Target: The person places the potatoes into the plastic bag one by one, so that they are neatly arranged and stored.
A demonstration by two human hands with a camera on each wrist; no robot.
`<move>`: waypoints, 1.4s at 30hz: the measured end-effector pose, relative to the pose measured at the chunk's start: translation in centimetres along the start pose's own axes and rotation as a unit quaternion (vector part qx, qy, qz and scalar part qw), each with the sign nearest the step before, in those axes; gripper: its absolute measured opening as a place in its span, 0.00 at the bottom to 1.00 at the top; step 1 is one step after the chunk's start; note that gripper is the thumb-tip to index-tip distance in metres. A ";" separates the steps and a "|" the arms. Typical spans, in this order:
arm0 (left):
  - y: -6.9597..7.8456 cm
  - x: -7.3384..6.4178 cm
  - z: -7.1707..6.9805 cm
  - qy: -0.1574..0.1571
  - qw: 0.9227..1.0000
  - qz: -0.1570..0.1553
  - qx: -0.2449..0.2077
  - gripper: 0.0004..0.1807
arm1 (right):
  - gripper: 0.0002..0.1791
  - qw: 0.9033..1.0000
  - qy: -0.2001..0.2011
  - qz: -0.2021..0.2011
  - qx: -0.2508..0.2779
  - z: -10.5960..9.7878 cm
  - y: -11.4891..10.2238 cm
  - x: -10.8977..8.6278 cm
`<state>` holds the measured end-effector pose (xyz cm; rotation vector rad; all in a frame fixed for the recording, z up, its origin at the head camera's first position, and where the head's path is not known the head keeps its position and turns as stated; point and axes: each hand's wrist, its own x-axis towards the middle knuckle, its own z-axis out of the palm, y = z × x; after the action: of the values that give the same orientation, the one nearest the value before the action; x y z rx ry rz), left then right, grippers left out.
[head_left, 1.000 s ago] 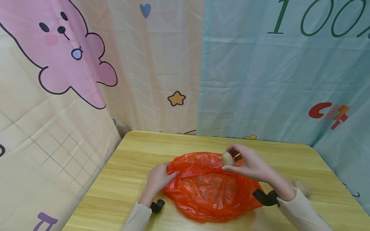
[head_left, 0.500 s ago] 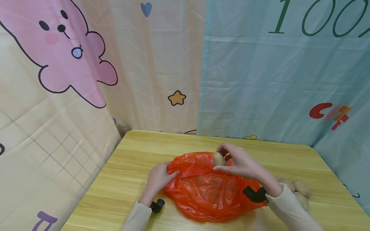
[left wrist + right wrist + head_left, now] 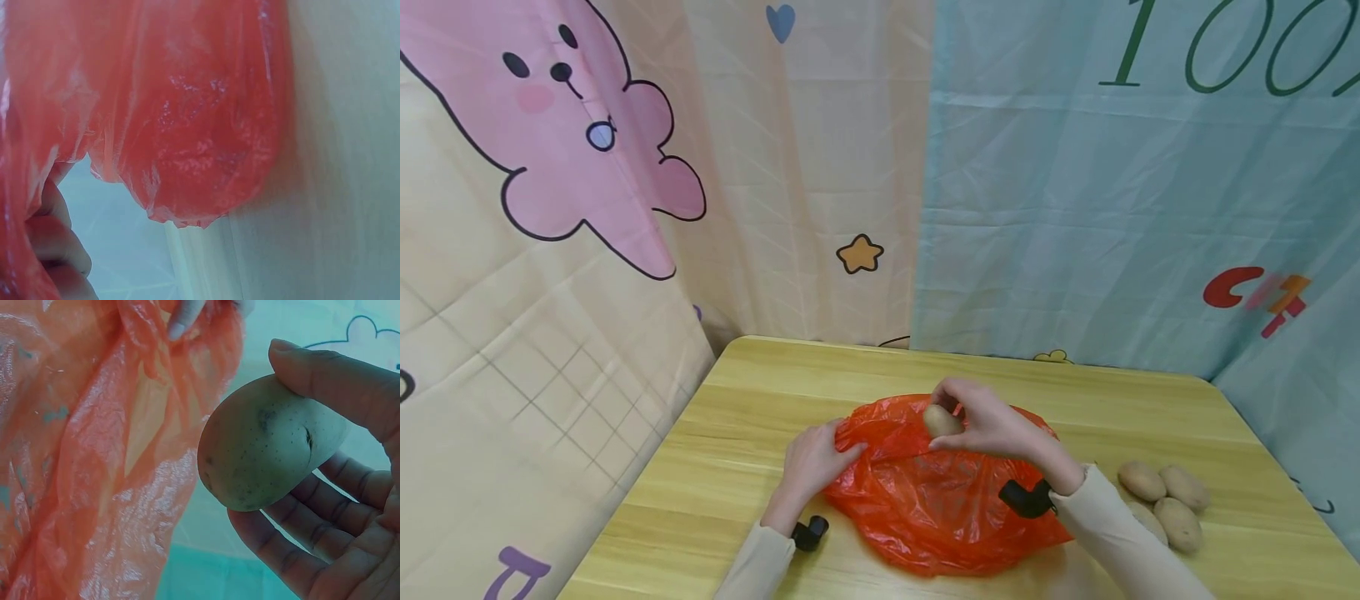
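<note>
A red plastic bag [image 3: 947, 500] lies spread on the table, its mouth toward the back. My left hand [image 3: 814, 462] grips the bag's left edge between thumb and fingers; in the left wrist view its curled fingers [image 3: 59, 250] show partly behind the film. Above the bag's opening, my right hand [image 3: 992, 425] holds a potato [image 3: 942, 421] between thumb and fingertips. The right wrist view shows this potato [image 3: 269, 444] as smooth, with dark spots and a small crack, beside the bag's crumpled rim. The bag's inside is mostly hidden.
Several potatoes [image 3: 1180, 523] sit in a cluster on the right side of the wooden table [image 3: 760, 375], close to my right sleeve [image 3: 1123, 533]. Printed curtains [image 3: 820, 167] hang behind the table's back edge and along its left.
My right hand has moved left with the potato, from the bag's right side to over its middle. The potatoes at the right have come out from behind the sleeve. My left hand stays put.
</note>
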<state>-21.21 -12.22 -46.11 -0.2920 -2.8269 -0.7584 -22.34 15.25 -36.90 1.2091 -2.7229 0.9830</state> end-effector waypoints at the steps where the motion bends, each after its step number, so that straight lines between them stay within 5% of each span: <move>1: 0.0 0.0 0.0 0.000 1.000 0.000 0.000 0.26 | 0.23 1.000 -0.004 0.002 0.000 0.2 0.1 0.1; 42: 0.0 0.0 -0.2 -0.001 1.000 0.004 -0.012 0.24 | 0.23 0.996 -0.054 0.063 0.034 5.0 2.1 0.5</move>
<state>-21.23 -12.36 -45.94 -0.3076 -2.8185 -0.7927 -22.92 13.26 -41.96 1.1456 -2.9037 1.0615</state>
